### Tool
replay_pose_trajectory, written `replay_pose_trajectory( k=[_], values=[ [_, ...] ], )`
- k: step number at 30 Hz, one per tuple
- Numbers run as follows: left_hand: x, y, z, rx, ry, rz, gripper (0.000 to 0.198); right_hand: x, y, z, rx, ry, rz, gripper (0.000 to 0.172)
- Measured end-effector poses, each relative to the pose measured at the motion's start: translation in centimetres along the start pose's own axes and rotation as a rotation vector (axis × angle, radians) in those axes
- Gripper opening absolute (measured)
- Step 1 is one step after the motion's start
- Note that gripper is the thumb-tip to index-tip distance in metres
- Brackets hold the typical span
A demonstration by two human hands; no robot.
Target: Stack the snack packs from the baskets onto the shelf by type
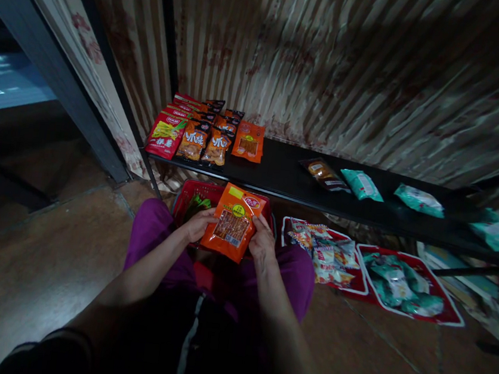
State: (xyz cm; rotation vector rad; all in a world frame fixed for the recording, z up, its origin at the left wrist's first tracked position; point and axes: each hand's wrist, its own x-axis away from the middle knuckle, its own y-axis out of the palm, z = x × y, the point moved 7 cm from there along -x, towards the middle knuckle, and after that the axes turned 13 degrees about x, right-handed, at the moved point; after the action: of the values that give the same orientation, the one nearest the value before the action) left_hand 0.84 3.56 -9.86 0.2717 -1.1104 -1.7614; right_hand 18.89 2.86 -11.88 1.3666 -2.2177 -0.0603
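An orange snack packet (232,224) with a clear window is held between my two hands, above a red basket (184,194). My left hand (199,225) pinches its left edge, and my right hand (263,236) grips the right edge. Some green packaging (199,204) shows inside the basket, partly hidden by the packet. On the black shelf (278,169) in front, a similar orange packet (248,142) lies at the right end of a group. Beside it are orange-and-black snack bags (193,140) in rows and red snack bags (165,135) at the far left.
Farther right on the shelf lie a brown packet (324,174) and several teal packets (362,185). Below, on the floor, a red basket holds white-and-orange packets (325,255), and another basket (453,315) holds teal ones. A dark metal post (168,28) rises at the shelf's left end.
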Motion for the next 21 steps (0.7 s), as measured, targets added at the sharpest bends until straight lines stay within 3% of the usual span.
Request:
replay_pose_trajectory(
  k=[13, 21],
  values=[
    [0.4, 0.5, 0.0, 0.055, -0.005, -0.026, 0.049, -0.9, 0.2, -0.3, 0.004, 0.018, -0.021, 0.031],
    [-0.4, -0.3, -0.1, 0.049, 0.051, -0.005, 0.051, 1.4, 0.6, -0.1, 0.004, 0.029, -0.108, 0.028]
  ],
)
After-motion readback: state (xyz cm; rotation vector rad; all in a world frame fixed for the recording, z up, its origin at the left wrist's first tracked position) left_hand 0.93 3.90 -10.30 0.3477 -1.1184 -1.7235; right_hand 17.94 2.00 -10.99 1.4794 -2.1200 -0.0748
